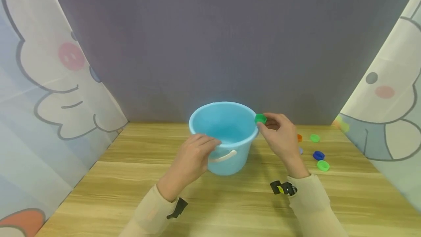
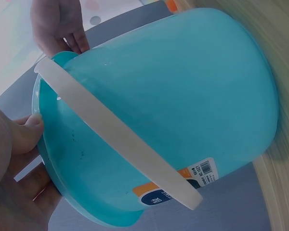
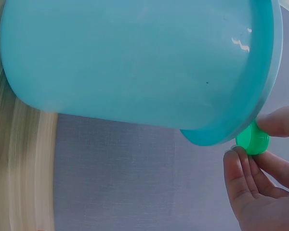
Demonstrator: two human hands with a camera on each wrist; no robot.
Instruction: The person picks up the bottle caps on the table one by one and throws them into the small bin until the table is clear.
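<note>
A light blue bucket (image 1: 242, 156) stands upright on the wooden table, its white handle (image 2: 113, 132) hanging down the near side. My left hand (image 1: 194, 154) grips the bucket's near-left rim, with the thumb on the outer wall and the fingers over the edge. Between the thumb and fingers of my right hand (image 1: 281, 138) is a small green bottle cap (image 1: 261, 119), pinched right at the bucket's right rim. Its hollow side shows in the right wrist view. Part of the bucket's floor is visible from above; the rest is hidden by the near wall.
Right of the bucket, several loose caps lie on the table (image 1: 138, 178): an orange cap (image 1: 299, 138), a pale purple one partly behind my wrist, a dark blue cap (image 1: 318, 155) and light green caps (image 1: 323, 165). A grey panel (image 1: 230, 46) rises behind the bucket.
</note>
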